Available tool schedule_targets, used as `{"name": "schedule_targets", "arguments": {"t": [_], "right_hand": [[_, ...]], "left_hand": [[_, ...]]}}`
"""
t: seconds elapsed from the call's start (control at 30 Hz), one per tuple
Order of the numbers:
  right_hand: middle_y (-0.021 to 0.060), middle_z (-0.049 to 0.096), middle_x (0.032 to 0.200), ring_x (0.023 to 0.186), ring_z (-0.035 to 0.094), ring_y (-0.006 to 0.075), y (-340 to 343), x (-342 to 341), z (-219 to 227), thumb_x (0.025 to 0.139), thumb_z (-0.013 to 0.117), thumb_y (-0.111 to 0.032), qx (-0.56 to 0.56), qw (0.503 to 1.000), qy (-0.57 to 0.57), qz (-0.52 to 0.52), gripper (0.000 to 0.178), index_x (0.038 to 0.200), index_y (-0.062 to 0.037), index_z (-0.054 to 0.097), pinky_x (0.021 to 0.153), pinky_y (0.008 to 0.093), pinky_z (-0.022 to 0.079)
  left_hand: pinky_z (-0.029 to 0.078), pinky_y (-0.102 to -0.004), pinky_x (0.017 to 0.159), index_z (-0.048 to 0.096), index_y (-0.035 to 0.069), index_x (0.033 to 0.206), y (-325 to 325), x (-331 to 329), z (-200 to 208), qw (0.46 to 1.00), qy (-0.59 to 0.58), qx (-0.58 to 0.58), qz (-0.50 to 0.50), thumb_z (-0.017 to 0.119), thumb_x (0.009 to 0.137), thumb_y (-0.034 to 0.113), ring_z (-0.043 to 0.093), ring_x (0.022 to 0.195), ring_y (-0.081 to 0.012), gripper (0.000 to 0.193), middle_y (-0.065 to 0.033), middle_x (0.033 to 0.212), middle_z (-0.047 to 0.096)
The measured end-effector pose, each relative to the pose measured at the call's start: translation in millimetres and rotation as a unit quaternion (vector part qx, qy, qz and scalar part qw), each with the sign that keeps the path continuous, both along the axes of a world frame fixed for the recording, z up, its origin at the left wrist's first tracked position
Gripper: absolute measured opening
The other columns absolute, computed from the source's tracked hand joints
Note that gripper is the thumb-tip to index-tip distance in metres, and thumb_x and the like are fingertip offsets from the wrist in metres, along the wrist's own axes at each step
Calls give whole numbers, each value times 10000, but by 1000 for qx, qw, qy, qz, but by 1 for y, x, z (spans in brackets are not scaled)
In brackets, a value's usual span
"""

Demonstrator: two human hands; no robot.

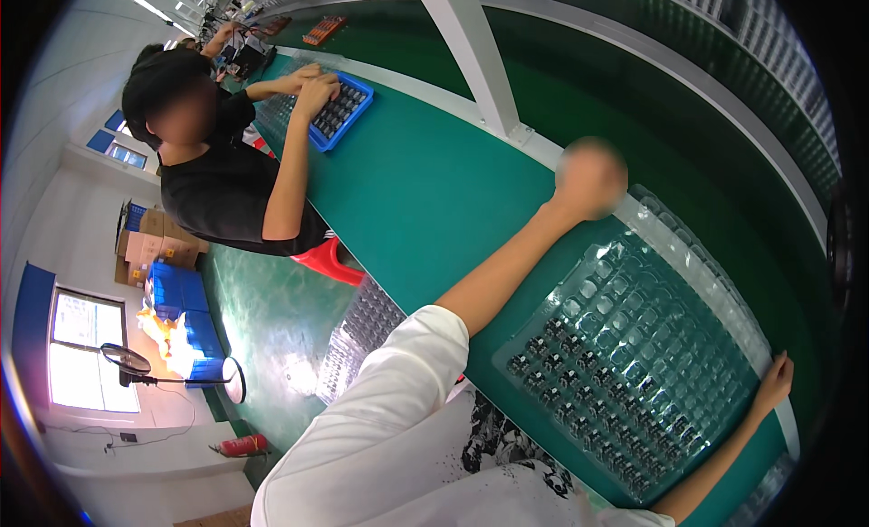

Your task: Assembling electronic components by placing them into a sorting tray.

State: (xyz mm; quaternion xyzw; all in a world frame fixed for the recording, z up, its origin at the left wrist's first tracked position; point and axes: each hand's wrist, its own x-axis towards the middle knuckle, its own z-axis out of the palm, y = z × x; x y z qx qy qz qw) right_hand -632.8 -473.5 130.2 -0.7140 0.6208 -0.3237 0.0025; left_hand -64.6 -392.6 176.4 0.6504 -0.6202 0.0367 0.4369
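My left hand (pixel 591 178) is over the far rail of the green bench, close to the upper corner of a clear plastic tray (pixel 593 255). It is blurred, so its fingers cannot be read. Rows of small dark metallic parts (pixel 597 400) sit in the tray's near pockets; the far pockets show none. Along the tray's far side, more clear trays (pixel 701 264) lie overlapping the rail. At their right end is my right hand (pixel 774 384), its fingers drawn together; what they hold, if anything, is too small to make out.
A co-worker in black (pixel 226 187) sits to the left, hands over a blue tray (pixel 342 110) of dark parts. A white post (pixel 471 56) rises from the rail. A red stool (pixel 330 260) and stacked clear trays (pixel 362 332) are beside the bench.
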Motion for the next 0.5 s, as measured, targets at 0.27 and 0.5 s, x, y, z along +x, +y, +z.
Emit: {"name": "schedule_targets", "arguments": {"t": [0.27,0.5], "right_hand": [[128,643,802,712,619,242,0,5,-2,957,516,-264,4,1000,6,-2,283,923,-9,632,652,332,472],[120,643,798,717,619,211,0,4,0,959,519,-250,23,1000,8,3,271,931,-4,630,660,313,477]], "left_hand": [[428,-392,683,570,20,591,-2,1,-4,1000,-3,16,4,609,720,99,528,736,-289,156,-120,674,549],[438,-399,666,563,4,593,0,-1,-1,1000,-4,-7,0,604,743,94,526,699,-305,180,-122,654,552]]}}
